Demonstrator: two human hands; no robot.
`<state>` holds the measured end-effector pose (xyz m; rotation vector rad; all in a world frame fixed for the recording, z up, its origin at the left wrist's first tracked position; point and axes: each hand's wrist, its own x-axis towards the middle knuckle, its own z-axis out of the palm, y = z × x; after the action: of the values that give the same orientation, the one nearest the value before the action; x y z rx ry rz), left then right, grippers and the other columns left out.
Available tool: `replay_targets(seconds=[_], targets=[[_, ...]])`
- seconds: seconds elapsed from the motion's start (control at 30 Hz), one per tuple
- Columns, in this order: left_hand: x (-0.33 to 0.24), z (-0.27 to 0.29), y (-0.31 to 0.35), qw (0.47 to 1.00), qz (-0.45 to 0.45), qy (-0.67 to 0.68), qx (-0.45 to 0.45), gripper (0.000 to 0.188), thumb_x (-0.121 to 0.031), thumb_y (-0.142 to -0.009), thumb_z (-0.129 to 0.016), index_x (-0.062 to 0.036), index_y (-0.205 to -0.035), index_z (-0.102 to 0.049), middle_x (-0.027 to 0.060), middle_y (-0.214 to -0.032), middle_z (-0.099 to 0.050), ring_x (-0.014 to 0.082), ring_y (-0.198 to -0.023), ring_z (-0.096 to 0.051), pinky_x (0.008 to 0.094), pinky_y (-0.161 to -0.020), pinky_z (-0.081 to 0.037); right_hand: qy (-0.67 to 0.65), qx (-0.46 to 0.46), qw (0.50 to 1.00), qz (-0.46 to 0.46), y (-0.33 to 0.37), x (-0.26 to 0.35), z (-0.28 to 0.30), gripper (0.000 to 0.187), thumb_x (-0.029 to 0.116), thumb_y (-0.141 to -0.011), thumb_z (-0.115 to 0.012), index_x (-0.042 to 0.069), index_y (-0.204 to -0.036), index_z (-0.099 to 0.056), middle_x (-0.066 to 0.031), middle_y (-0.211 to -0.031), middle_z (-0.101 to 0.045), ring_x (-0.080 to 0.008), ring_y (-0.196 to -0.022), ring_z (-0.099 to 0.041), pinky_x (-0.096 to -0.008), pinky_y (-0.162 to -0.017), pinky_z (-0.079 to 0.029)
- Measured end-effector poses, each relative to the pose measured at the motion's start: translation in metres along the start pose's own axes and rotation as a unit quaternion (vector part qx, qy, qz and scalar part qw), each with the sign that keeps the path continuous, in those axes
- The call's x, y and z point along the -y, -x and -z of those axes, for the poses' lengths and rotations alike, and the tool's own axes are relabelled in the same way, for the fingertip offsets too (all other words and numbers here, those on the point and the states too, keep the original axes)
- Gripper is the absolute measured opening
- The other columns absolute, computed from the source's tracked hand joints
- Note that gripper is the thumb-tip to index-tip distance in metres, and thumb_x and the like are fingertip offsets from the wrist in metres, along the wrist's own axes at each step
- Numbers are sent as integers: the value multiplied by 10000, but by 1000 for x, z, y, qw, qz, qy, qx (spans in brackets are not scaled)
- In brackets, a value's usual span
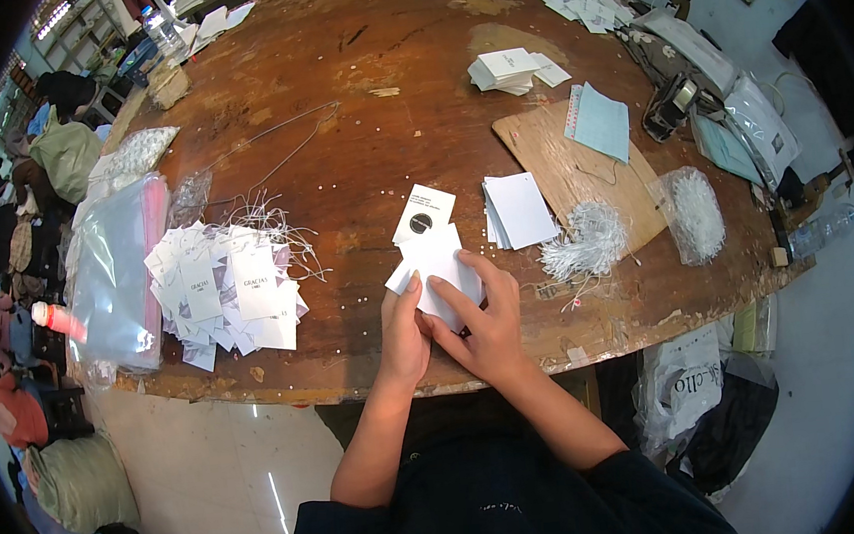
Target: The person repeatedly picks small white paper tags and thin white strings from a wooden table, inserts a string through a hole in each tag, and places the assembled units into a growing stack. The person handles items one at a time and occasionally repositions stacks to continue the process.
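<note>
Left hand (405, 345) and right hand (493, 324), close together, are clamped on white cards (443, 257) mid-frame, with a tag heap (216, 289) crowding centre-left and a card stack (521, 211) and bundled white strings (587, 239) right of centre.

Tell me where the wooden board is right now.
In the head view, the wooden board lies on the table, beyond and to the right of the right hand, with a light-blue sheet on its far part.
</note>
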<state>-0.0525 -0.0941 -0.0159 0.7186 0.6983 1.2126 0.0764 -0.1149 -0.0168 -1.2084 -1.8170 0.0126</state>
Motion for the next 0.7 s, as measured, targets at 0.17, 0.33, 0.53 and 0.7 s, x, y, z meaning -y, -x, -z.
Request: replay_targets(seconds=[0.17, 0.33, 0.53, 0.7], targets=[[-1, -1, 1, 1000, -3, 11, 2, 491, -280, -1065, -431, 37, -1440, -424, 159, -1334, -589, 235, -1216, -604, 394, -1017, -502, -3, -1, 1000, 0, 0, 0, -1, 533, 231, -738, -816, 117, -1242, -688, -229, -1360, -530, -362, -1118, -571, -465, -899, -408], [-1, 0, 0, 1000, 8, -1, -18, 461, -255, -1071, -447, 34, -1431, -437, 149, -1323, -593, 224, -1206, -606, 379, -1008, -505, 2, -1, 1000, 2, 0, 0, 0, 537, 226, -732, -817, 119, -1243, -688, -227, -1361, -528, -357, -1106, -573, -461, -898, -407], [1, -1, 1, 1000, 4, 1, -25, 435, -231, -1073, -470, 31, -1420, -450, 141, -1327, -586, 209, -1210, -598, 375, -993, -515, 3, -6, 1000, 3, 1, 1, -1, 543, 224, -731, -817, 124, -1249, -686, -224, -1359, -530, -350, -1100, -575, -454, -894, -403], [2, 0, 1, 1000, 6, 0, -24, 428, -227, -1073, -475, 24, -1419, -454, 140, -1326, -586, 204, -1208, -598, 368, -992, -517, 9, -5, 1000, 2, 1, 1, -1, 551, 226, -732, -816, 130, -1257, -682, -223, -1361, -532, -347, -1103, -575, -454, -899, -393]])
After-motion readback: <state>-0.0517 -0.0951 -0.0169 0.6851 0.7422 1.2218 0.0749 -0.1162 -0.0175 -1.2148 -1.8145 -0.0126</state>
